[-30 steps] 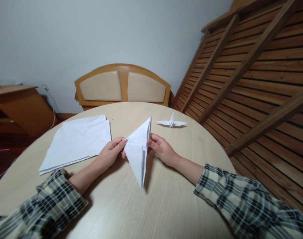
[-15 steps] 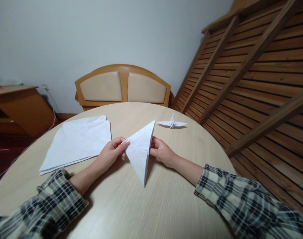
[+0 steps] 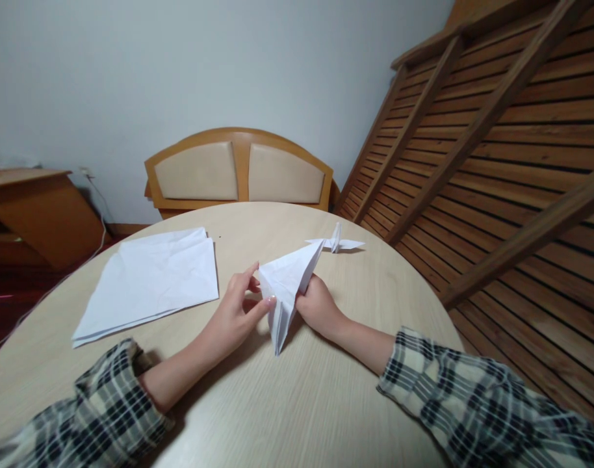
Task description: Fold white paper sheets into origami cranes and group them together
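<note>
A folded sheet of white paper stands between my hands above the table, its layers partly spread and one point hanging down. My left hand grips its left edge, thumb on the near face and index finger at the upper left corner. On the other side, my right hand has its fingers tucked behind or into the paper, so their tips are hidden. Just beyond the paper's upper tip sits a finished-looking paper crane with wings spread.
A stack of white paper sheets lies on the left of the round wooden table. Behind the table is a padded headboard. A slatted wooden frame leans at the right, and a wooden desk stands far left.
The folded paper has tilted and its lower part has narrowed, with layers drawn together. My left thumb has slid down and right along it; my right hand has pushed in behind it.
</note>
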`<state>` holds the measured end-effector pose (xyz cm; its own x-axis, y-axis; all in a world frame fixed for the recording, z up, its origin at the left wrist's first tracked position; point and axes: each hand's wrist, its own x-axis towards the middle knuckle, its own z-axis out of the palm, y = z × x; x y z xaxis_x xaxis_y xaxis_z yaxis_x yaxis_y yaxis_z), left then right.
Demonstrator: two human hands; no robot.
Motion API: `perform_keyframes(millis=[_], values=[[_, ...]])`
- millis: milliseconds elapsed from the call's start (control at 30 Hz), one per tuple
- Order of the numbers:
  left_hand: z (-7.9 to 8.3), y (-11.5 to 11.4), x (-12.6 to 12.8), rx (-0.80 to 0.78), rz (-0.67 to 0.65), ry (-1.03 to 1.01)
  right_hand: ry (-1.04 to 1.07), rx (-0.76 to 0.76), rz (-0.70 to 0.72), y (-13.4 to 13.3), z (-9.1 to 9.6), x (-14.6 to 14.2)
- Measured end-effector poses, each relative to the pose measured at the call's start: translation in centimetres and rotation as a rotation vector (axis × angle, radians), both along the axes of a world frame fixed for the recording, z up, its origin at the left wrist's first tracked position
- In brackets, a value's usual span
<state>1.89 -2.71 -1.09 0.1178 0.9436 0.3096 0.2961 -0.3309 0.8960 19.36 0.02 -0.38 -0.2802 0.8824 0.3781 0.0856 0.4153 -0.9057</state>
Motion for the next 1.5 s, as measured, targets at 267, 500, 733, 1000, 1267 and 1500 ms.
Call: perform_keyframes(millis=[267,500,733,1000,1267,1500], values=[[-0.4,-1.2,1.6,-0.080,0.011,0.029,-0.089,-0.025,-0.060,-0.9,-0.2,-0.5],[0.2,-1.6,1.4,-0.058,0.021,-0.001,-0.315,0.108,-0.177,-1.3,-0.3,-0.3],[0.4,-1.4,0.9,0.033,0.071,-0.054,-0.382,0.376,-0.199,-1.2,0.0,0.2],[0.4,-0.3,0.4,-0.041,0.083,-0.236,-0.591,0.540,-0.206,-1.0,0.3,0.9],[0.6,-0.2,0.5,-0.145,0.088,-0.527,-0.461,0.494,-0.165,-0.3,-0.1,1.7],[1.0,0.5,-0.2,-0.363,-0.018,-0.618,-0.115,0.310,-0.108,1.1,-0.8,1.7]])
